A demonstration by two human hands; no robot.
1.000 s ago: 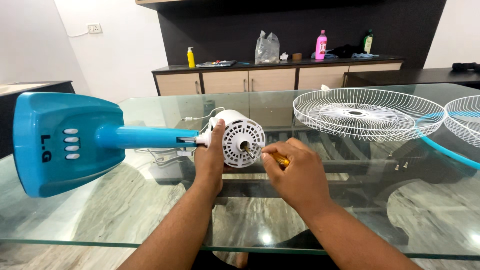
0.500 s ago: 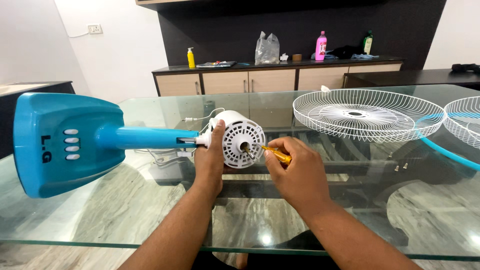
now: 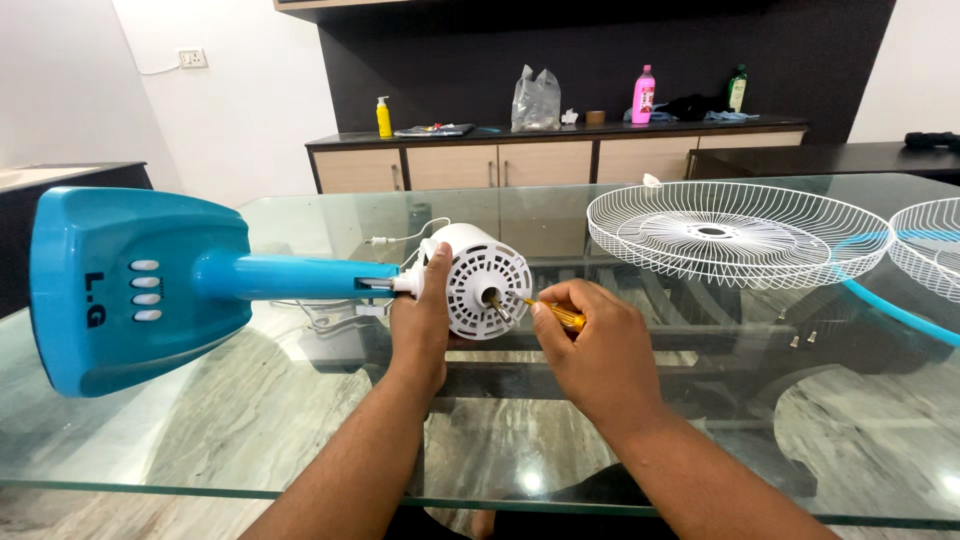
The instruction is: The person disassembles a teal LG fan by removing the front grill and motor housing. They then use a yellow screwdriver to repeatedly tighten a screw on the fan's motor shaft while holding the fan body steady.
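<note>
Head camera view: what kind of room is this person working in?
Most likely a home dining or living room, not a workshop. The fan motor lies on a glass-topped table over a marble-patterned floor, and a wooden sideboard along the dark wall holds household bottles, such as a pink bottle.

Bottles, a bag and a roll on the far bench; a lettered mark on the fan base

A yellow pump bottle (image 3: 384, 116) stands at the left end of the dark-topped bench (image 3: 560, 135) by the wall, and a crumpled clear plastic bag (image 3: 536, 99) sits near its middle with a small brown tape roll (image 3: 595, 117) just to its right. Farther right stand a pink bottle (image 3: 643, 95) with a label too small to make out and a dark green bottle (image 3: 737, 89). Dark raised lettering marks the blue fan base (image 3: 135, 285) beside four white oval buttons.
</note>
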